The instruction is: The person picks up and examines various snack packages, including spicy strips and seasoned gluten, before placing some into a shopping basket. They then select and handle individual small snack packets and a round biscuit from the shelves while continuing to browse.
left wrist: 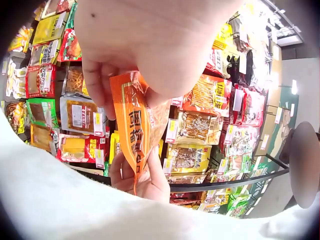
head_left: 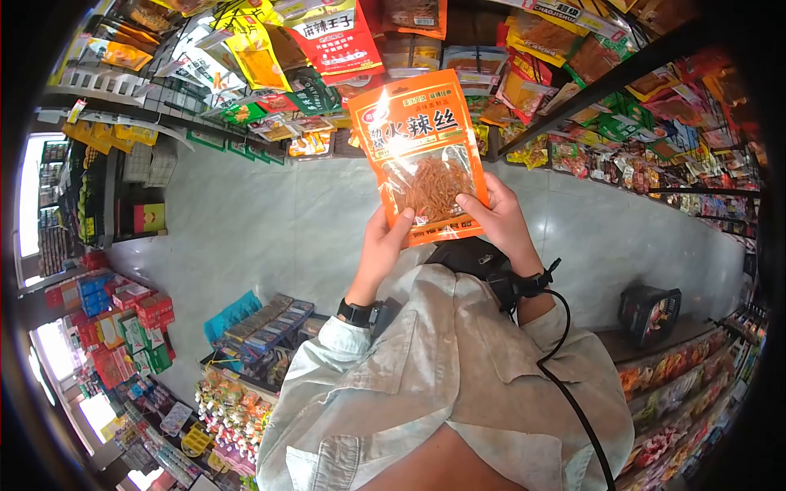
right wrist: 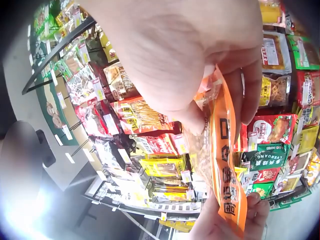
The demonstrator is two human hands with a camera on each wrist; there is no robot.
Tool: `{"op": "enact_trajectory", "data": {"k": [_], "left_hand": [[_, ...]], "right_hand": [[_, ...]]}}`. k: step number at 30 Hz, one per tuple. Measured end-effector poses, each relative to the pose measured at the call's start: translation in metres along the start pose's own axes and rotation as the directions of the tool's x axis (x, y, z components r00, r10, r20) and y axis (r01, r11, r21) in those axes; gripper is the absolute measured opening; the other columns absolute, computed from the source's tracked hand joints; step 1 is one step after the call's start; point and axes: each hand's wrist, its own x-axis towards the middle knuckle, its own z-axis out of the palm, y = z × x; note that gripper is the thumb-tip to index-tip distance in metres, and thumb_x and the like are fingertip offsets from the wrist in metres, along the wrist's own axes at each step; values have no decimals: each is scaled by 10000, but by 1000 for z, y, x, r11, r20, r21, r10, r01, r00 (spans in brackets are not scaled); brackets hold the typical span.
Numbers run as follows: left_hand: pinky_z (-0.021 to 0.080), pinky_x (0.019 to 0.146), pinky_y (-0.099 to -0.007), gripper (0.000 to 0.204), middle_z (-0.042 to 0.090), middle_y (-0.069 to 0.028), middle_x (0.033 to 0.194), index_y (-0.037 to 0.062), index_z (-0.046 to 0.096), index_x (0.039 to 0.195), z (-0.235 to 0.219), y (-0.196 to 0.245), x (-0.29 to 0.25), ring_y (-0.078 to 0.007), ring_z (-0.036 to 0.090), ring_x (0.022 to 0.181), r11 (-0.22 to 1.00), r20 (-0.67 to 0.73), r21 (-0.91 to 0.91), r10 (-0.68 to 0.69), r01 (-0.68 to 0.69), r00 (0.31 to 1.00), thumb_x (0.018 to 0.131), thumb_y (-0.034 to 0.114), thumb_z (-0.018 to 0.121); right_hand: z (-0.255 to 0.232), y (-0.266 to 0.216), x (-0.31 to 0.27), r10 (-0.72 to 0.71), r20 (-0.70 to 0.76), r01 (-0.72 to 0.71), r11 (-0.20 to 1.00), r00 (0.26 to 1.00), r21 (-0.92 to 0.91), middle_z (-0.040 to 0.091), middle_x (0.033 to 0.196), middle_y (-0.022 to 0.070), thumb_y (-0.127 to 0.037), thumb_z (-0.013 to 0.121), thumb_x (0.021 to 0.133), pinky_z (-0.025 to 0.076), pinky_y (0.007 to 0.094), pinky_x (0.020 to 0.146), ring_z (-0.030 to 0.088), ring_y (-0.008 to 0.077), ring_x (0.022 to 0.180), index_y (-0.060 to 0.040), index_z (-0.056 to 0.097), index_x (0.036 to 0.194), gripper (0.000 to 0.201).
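Observation:
An orange snack packet (head_left: 426, 155) with a clear window showing shredded reddish-brown food is held upright, front toward the head camera. The left hand (head_left: 385, 243) pinches its lower left corner, thumb on the front. At the lower right edge the right hand (head_left: 501, 221) grips it the same way, thumb over the window's corner. In the left wrist view the packet (left wrist: 134, 122) shows its bottom edge between the left hand (left wrist: 150, 45) and the other hand. The right wrist view has the packet (right wrist: 227, 160) under the right hand (right wrist: 185, 55), fingers behind it.
Racks of hanging snack packets (head_left: 336, 41) stand ahead and to the right. A grey tiled floor (head_left: 246, 204) lies below. Stacked boxes (head_left: 123, 327) are at the left, a display of small goods (head_left: 262, 335) at the lower left, and a black bin-like object (head_left: 648, 315) at the right.

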Motion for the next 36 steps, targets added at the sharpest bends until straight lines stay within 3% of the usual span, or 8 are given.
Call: {"op": "enact_trajectory", "data": {"k": [3, 9, 15, 25, 29, 36], "left_hand": [[531, 882, -266, 322, 675, -44, 1206, -14, 571, 1332, -7, 2, 8, -95, 636, 1030, 997, 33, 47, -62, 61, 998, 1066, 168, 571], [532, 920, -290, 288, 695, -52, 1177, -16, 587, 1297, -10, 20, 20, -113, 657, 1037, 1000, 91, -25, -2, 4, 996, 1070, 159, 556], [535, 926, -296, 290, 685, -59, 1210, -13, 585, 1304, -25, 13, 30, -116, 655, 1045, 997, 146, 54, 39, -47, 988, 1070, 156, 560], [538, 914, -292, 271, 706, -51, 1150, -8, 605, 1276, -38, 13, 31, -119, 670, 1028, 1000, 199, 1, 11, -12, 980, 1063, 156, 571], [538, 904, -291, 264, 714, -51, 1123, -6, 615, 1266, -42, 14, 28, -119, 669, 1025, 1000, 222, -30, 7, 0, 975, 1061, 156, 575], [545, 897, -294, 262, 721, -61, 1120, -7, 617, 1266, -47, 7, 23, -124, 677, 1012, 1000, 199, -19, 3, 0, 980, 1057, 148, 580]], "right_hand": [[5, -6, 1, -21, -25, 22, 1000, 999, 18, 683, 1146, 41, -28, 656, 986, 510, 261, 911, 614, 69, 1047, 34, 566, 1273, 307], [11, -1, 6, -45, -97, 41, 998, 994, -37, 693, 1142, 46, -37, 657, 990, 519, 257, 892, 625, 67, 1026, 35, 572, 1252, 285], [22, 0, 3, -7, -139, 7, 1000, 990, 2, 700, 1139, 56, -50, 665, 991, 531, 246, 862, 641, 69, 996, 31, 584, 1238, 273], [38, 5, -2, 10, -262, -15, 1000, 965, -19, 689, 1082, 9, -157, 595, 1058, 505, 224, 830, 615, 37, 947, 15, 610, 1246, 255], [30, 21, -3, 7, -245, -15, 1000, 969, -27, 662, 1016, -30, -201, 554, 1082, 465, 208, 796, 567, 15, 892, 4, 627, 1214, 254], [40, 7, 0, 6, -231, -17, 999, 973, -48, 657, 1011, -31, -153, 541, 1077, 456, 208, 801, 548, 5, 912, 7, 625, 1179, 208]]}}
